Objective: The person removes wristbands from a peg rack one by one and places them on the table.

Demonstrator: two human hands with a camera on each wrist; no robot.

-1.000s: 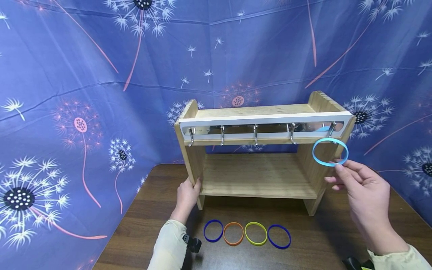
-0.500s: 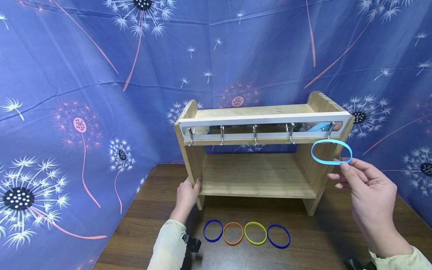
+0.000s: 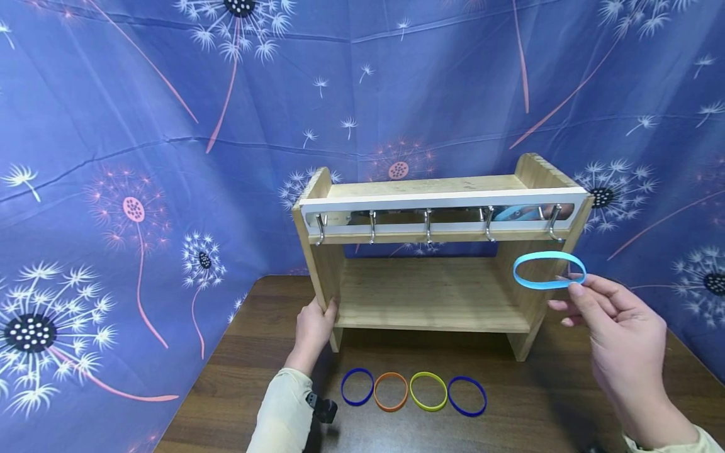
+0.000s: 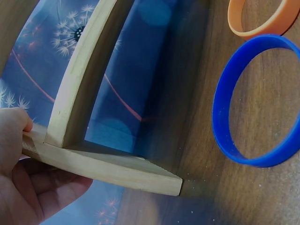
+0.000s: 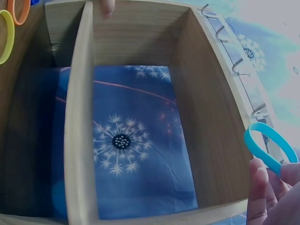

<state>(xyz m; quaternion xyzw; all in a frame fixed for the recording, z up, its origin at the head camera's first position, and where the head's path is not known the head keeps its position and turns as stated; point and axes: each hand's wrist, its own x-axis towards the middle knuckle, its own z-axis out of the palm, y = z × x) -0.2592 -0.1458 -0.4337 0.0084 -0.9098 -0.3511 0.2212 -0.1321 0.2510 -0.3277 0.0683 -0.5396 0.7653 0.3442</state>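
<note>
My right hand (image 3: 625, 333) pinches a light blue silicone wristband (image 3: 548, 255) between thumb and fingers, just below the rightmost hook (image 3: 554, 223) of the rack; in the head view band and hook stand apart. The right wrist view shows the same light blue wristband (image 5: 265, 129) in front of the hook strip (image 5: 229, 51). With thumb on one side and fingers on the other, my left hand (image 4: 28, 168) grips the left side panel of the wooden shelf (image 3: 433, 296). In front of the shelf lie two dark blue wristbands (image 3: 357, 404), an orange wristband (image 3: 391, 410) and a yellow wristband (image 3: 428, 409).
A white-framed rail (image 3: 442, 200) with several metal hooks runs along the shelf's upper front. The shelf stands on a brown wooden table (image 3: 243, 377). Behind it hangs a blue curtain (image 3: 255, 119) printed with dandelions.
The right hand lowers the light blue wristband from beside the rightmost hook to below it, and the band now looks flatter. My left hand keeps its place on the shelf.
</note>
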